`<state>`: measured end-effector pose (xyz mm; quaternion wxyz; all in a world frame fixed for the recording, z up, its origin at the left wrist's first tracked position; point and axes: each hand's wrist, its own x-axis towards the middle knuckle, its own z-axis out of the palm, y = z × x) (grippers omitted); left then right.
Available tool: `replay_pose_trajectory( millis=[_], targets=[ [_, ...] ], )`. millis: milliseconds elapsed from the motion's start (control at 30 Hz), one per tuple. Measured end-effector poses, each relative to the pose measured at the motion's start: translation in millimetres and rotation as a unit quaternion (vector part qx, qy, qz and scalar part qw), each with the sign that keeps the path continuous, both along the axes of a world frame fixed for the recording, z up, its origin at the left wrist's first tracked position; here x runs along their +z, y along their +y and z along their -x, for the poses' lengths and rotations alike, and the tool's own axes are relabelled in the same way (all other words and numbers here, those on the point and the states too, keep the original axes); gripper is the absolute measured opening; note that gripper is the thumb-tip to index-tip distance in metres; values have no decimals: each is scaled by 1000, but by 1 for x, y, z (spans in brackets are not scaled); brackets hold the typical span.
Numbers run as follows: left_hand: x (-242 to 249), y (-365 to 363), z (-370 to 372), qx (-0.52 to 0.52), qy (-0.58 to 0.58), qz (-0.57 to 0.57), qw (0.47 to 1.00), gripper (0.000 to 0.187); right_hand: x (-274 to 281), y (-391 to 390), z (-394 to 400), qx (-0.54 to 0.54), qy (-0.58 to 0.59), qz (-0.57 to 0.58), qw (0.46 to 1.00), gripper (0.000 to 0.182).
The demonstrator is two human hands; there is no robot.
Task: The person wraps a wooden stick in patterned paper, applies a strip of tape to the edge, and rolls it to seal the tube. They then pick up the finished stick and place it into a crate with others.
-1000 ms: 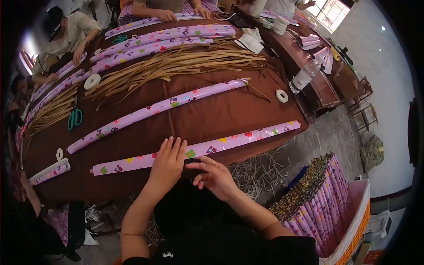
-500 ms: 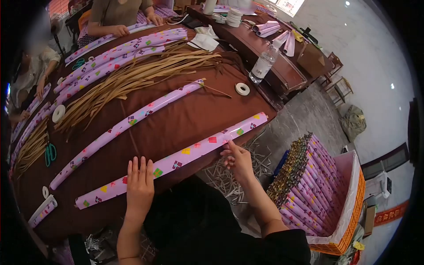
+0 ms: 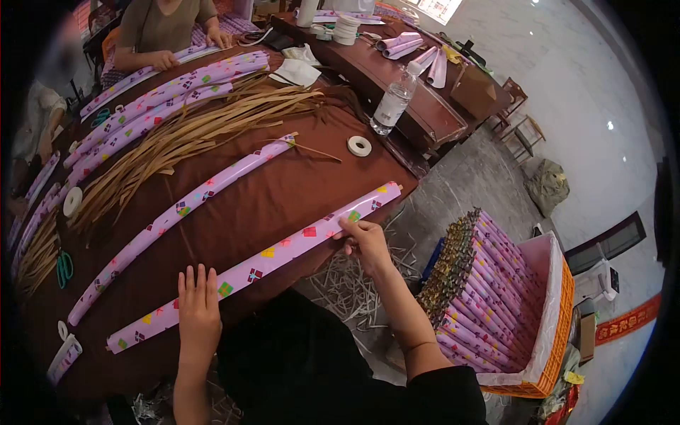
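A long roll of pale purple wrapping paper (image 3: pixel 283 249) with a gift-box print lies across the table's near edge, a brown strip end poking out at its far right. My left hand (image 3: pixel 199 301) rests flat across its left part, fingers straight and together. At its right part, my right hand (image 3: pixel 365 244) has thumb and forefinger on the paper, the other fingers curled below the near side. Behind it lies a second, slightly bent roll (image 3: pixel 184 212), a thin brown strip (image 3: pixel 319 152) sticking out of its upper end.
Brown paper strips (image 3: pixel 191 142) and more rolls (image 3: pixel 163 95) cover the far side, where people work. A tape roll (image 3: pixel 359 146), water bottle (image 3: pixel 395 103) and green scissors (image 3: pixel 64 269) are around. An orange crate (image 3: pixel 559 333) of finished rolls stands right, beside paper shreds (image 3: pixel 354 283).
The camera view has shifted, so the table and everything on it sit further left. Both hands stay on the same wrapping paper roll, with little visible movement along it.
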<state>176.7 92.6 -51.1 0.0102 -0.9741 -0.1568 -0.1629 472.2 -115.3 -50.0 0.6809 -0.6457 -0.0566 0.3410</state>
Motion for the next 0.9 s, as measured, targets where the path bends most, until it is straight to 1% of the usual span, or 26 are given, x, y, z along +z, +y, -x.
replay_pose_trajectory(
  millis=[33, 100, 167, 200, 233, 300, 400, 433, 533, 567, 600, 667, 800, 867, 900],
  targets=[
    [0, 1, 0, 1, 4, 21, 1000, 54, -2, 0, -2, 8, 2, -8, 1000, 30],
    [2, 3, 0, -5, 7, 40, 999, 55, -1, -4, -2, 25, 25, -32, 999, 28],
    [5, 5, -1, -7, 17, 71, 997, 56, -1, -11, -4, 67, 51, -73, 994, 28],
    [4, 5, -1, -11, 13, 68, 998, 56, 2, -18, -4, 81, 85, -89, 989, 31],
    [2, 6, 0, -9, 15, 57, 998, 56, 9, -22, -2, 78, 81, -91, 989, 31],
    [0, 5, 0, -10, 16, 46, 999, 56, 19, -32, -1, 71, 132, -77, 986, 32],
    [-3, 3, 1, -9, 6, 27, 1000, 54, 6, -43, -34, -26, 45, -38, 998, 39],
    [-5, 1, 0, -7, -6, 17, 1000, 53, 11, -42, -42, -50, 28, -10, 998, 42],
    [-7, 0, 0, -3, -15, 0, 1000, 48, 10, -40, -62, -62, 20, 3, 998, 43],
    [-7, 0, 0, -1, -9, -4, 1000, 46, 12, -37, -64, -60, 19, 13, 998, 38],
    [-6, 1, 0, -2, -10, -6, 1000, 46, 10, -37, -66, -61, 18, 10, 998, 38],
    [-2, 2, 0, 3, 14, 12, 1000, 44, 3, -37, -71, -32, -28, 11, 999, 31],
    [-1, 1, 0, 3, 4, 30, 1000, 46, -3, -42, -72, -28, -9, -17, 999, 25],
    [-1, 2, 0, 4, 9, 37, 999, 45, -4, -47, -69, -25, 48, -53, 997, 25],
    [-1, 2, 1, 2, 8, 36, 999, 45, -2, -50, -69, -26, 47, -54, 997, 25]
  ],
)
